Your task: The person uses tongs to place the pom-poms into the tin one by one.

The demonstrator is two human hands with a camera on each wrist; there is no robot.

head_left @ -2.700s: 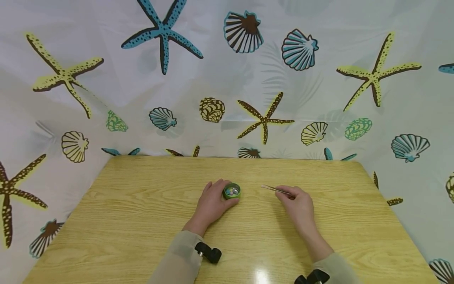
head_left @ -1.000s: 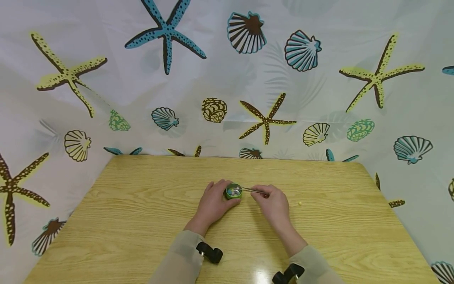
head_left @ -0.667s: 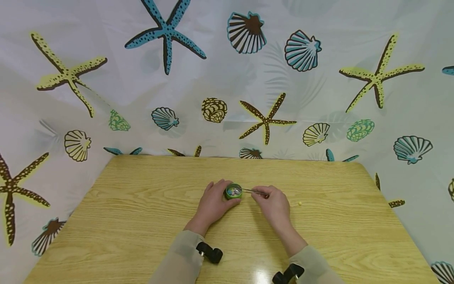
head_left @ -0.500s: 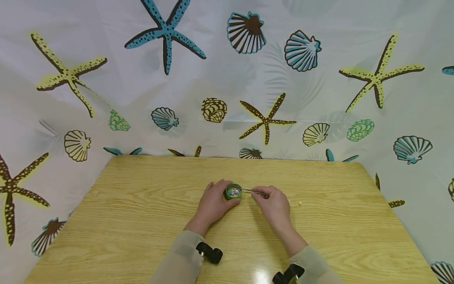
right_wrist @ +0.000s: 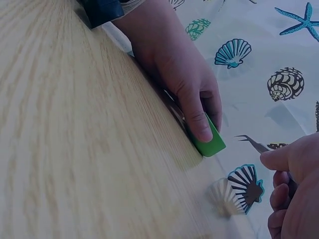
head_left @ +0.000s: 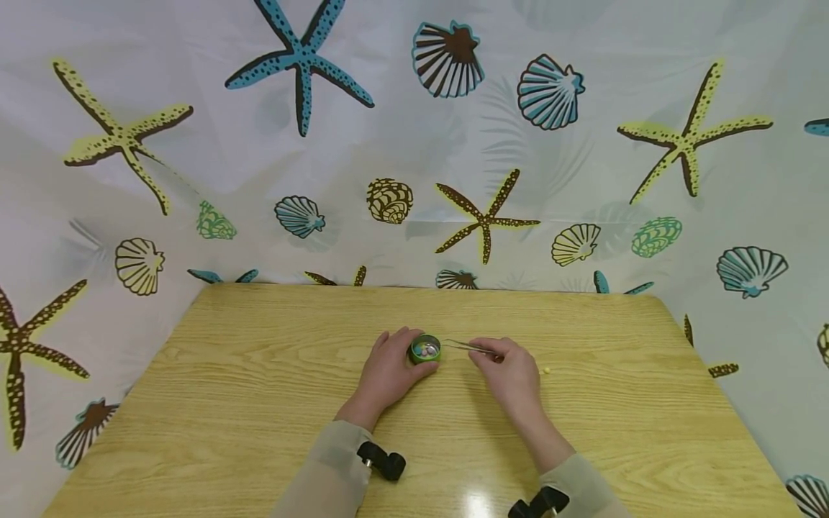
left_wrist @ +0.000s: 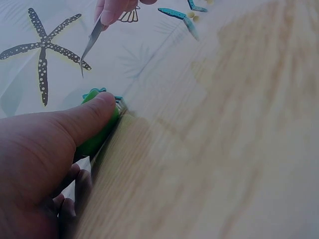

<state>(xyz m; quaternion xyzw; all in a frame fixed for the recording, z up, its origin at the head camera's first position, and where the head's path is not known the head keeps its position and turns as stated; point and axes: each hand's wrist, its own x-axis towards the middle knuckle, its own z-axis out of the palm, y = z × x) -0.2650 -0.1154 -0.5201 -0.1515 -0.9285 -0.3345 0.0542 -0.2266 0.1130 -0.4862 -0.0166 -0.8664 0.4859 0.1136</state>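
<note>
A small round green tin [head_left: 426, 336] stands on the wooden table, with several small coloured pieces [head_left: 424, 351] in it, pink, blue and pale. My left hand [head_left: 387, 368] holds it from the left, thumb on the near side and fingers behind. In the right wrist view the tin's green side [right_wrist: 214, 145] shows below that thumb. My right hand [head_left: 512, 370] pinches metal tweezers [head_left: 463, 346] between thumb and fingers, their tips just right of the tin's rim. Those bent tips stand slightly apart in the right wrist view, with nothing visible between them.
Small yellow pieces [head_left: 547, 370] lie on the table [head_left: 615, 403] just right of my right hand. A white cloth [head_left: 401, 151] printed with starfish and shells rises behind the table and along both sides. Black camera mounts [head_left: 382, 461] sit on both wrists.
My right hand moved left, bringing the tweezers' tips to the tin, then drew back a little to the right. The yellow pieces came into view beside it. My left hand kept its hold.
</note>
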